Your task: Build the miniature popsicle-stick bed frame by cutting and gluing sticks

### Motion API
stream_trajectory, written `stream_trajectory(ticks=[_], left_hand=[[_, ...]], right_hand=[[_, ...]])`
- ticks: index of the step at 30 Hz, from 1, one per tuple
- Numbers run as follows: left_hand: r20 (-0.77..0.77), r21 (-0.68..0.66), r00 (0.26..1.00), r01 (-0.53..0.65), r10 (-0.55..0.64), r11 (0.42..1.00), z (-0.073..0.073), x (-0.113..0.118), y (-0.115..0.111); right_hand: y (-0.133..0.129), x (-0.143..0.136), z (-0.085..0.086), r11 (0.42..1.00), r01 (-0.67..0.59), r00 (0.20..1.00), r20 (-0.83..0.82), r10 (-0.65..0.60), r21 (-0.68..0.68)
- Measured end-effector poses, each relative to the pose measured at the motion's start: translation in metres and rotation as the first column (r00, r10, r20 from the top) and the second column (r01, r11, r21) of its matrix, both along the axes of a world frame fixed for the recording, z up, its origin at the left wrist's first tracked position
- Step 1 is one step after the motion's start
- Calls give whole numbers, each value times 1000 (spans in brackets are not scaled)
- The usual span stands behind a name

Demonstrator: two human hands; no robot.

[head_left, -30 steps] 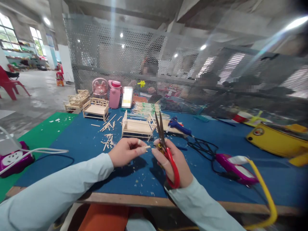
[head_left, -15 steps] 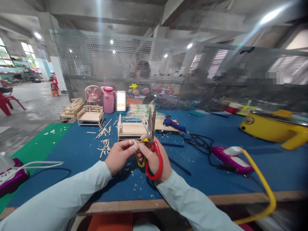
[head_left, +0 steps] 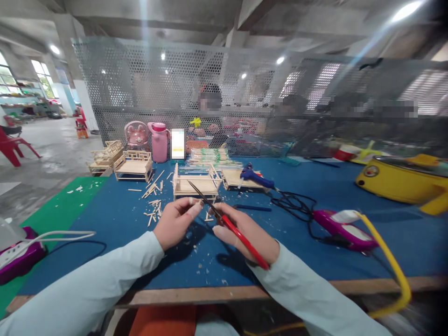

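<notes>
My left hand (head_left: 178,221) is closed in a pinch near the middle of the blue table, on something too small to make out. Just right of it, my right hand (head_left: 247,231) is wrapped round the red-handled scissors (head_left: 241,239), whose blades point up and left, past the left fingertips. Behind my hands stands a small wooden frame (head_left: 196,185) built of sticks. Loose short sticks (head_left: 153,189) lie to its left. A blue glue gun (head_left: 257,177) rests on another wooden piece (head_left: 231,179) at its right.
Two more wooden models (head_left: 133,167) stand back left, near a pink flask (head_left: 160,142) and a lit phone (head_left: 178,143). At right are a purple power strip (head_left: 345,229) with cables and a yellow pot (head_left: 388,182). A mesh screen (head_left: 140,88) rises behind; a person is beyond it.
The scissors have swung from upright to slanting left, with the blades now by the left fingertips. My right hand has turned and moved right; my left hand has barely moved.
</notes>
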State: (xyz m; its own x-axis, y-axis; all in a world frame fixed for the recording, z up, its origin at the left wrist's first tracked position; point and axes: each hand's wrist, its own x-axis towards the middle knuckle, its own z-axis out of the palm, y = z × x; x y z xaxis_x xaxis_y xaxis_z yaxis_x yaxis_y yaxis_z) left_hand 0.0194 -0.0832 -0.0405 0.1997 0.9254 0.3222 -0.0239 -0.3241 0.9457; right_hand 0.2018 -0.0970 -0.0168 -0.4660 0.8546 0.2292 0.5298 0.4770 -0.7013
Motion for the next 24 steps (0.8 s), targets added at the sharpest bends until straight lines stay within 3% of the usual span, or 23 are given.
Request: stream_trajectory(ticks=[12,19,24], left_hand=[[-85,44,996,24,-20,999,6,-4,-2],[-154,51,988,-3,10,999,5,-4,-3],[-141,-6,989,51,-51,999,-2,-2,-1]], right_hand=[[6,9,-13,986,-153,988,-16,154,73],[-3,1,-11,984,-4,999,47,-5,176],[-13,5,-10,977,112,983,122,-136,182]])
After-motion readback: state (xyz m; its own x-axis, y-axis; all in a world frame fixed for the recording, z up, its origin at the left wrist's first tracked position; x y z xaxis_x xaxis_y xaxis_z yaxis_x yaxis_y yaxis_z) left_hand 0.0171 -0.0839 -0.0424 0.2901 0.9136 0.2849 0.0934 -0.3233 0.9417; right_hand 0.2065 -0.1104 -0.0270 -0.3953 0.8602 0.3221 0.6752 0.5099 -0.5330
